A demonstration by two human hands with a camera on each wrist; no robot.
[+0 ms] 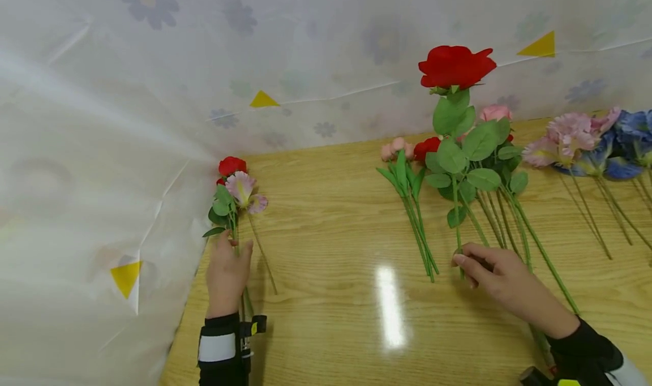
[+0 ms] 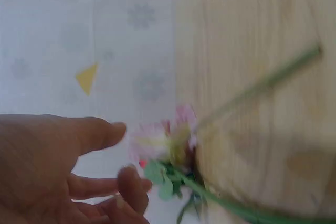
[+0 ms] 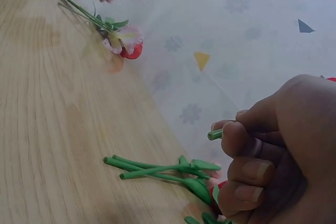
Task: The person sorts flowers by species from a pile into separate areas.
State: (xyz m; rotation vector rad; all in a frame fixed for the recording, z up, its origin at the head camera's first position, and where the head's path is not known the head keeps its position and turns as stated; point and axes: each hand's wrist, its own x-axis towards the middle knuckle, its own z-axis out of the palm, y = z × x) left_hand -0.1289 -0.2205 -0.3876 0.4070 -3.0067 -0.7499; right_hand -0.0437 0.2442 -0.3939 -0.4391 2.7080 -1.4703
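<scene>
My right hand (image 1: 504,278) pinches the green stem of a red rose (image 1: 456,68) between thumb and fingertips. That rose stands upright above the table, its leaves overlapping the flowers behind. In the right wrist view the cut stem end (image 3: 214,135) pokes out past the fingertips. On the left, my left hand (image 1: 226,275) hovers over a small group of flowers, thumb and fingers apart and holding nothing. This group has a red rose (image 1: 232,165) and a pale pink iris-like flower (image 1: 241,188); the left wrist view shows the pink petals (image 2: 152,142) blurred beyond the fingertips.
Peach tulips (image 1: 402,148) lie mid-table beside more roses, including a pink one (image 1: 495,112). Farther right are pink (image 1: 573,134) and blue flowers (image 1: 634,137). A patterned white sheet (image 1: 326,52) hangs along the back and left edges of the wooden table (image 1: 326,222).
</scene>
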